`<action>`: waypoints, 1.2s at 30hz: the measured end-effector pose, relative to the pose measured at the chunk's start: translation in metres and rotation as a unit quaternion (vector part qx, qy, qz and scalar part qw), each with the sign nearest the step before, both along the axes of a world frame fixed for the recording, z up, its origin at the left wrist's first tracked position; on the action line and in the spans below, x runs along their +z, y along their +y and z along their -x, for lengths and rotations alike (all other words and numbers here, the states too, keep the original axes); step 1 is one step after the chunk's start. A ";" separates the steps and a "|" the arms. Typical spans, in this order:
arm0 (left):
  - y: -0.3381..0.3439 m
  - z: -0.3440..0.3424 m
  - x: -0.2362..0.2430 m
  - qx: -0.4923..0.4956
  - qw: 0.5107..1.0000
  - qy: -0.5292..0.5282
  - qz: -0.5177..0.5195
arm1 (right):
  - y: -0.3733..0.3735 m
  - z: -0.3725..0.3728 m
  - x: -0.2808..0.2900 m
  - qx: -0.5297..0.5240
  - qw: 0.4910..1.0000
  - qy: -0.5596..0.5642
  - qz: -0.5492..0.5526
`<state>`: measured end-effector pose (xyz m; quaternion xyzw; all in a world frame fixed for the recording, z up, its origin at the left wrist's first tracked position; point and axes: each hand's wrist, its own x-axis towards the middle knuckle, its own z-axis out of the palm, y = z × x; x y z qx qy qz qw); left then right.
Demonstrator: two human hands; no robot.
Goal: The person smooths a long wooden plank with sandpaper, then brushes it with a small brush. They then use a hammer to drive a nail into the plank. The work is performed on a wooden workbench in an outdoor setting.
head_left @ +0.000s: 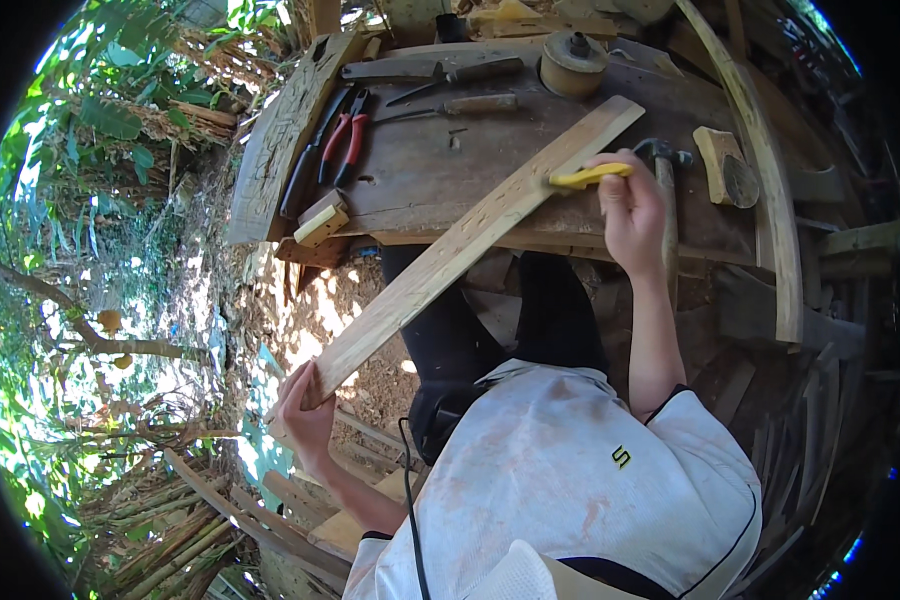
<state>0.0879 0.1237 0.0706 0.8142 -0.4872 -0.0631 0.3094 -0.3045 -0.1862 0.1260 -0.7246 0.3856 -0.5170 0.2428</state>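
Outdoor woodworking site seen from above, near to far. Nearest the camera is the person's white, stained short-sleeved shirt (570, 480) with dark trim, and a thin black cable (411, 510) running down its left side. Below it lie dark trousers (500, 320) and, at lower left, stacked timber offcuts (300, 510) and bamboo poles (160, 540) on bare, sunlit earth. Green foliage and tree branches fill the left rim.

The left hand (305, 405) is closed around the near end of a long, pale wooden plank (460, 245), fingers wrapped over its edge, the forearm bent up from the lower edge. The plank runs diagonally up and to the right, its far part resting on the edge of a dark, weathered wooden workbench (420, 180).

The right hand (630, 205), arm extended forward, is clenched on a yellow-handled tool (585, 178) held against the upper part of the plank; its working end cannot be made out. Just beyond this hand lies a hammer (665, 160) with a wooden handle, and further right a wooden block (725, 165) beside a curved timber rail (770, 170).

On the bench top, further off: a small wooden offcut (322, 222) at the near left corner, red-handled pliers (345, 145), dark-handled pliers (305, 165), two chisels (460, 103), and a round wooden spool (572, 62) at the far edge.
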 end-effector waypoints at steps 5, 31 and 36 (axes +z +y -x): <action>-0.001 -0.001 0.023 0.014 0.997 0.033 -0.074 | 0.007 0.004 0.003 -0.110 0.993 0.033 0.040; -0.007 -0.007 0.022 0.017 0.995 0.047 -0.081 | 0.015 0.021 0.009 0.109 0.968 -0.007 -0.227; -0.005 -0.004 0.023 0.028 0.994 0.057 -0.085 | 0.008 0.052 0.033 -0.001 0.966 0.212 -0.149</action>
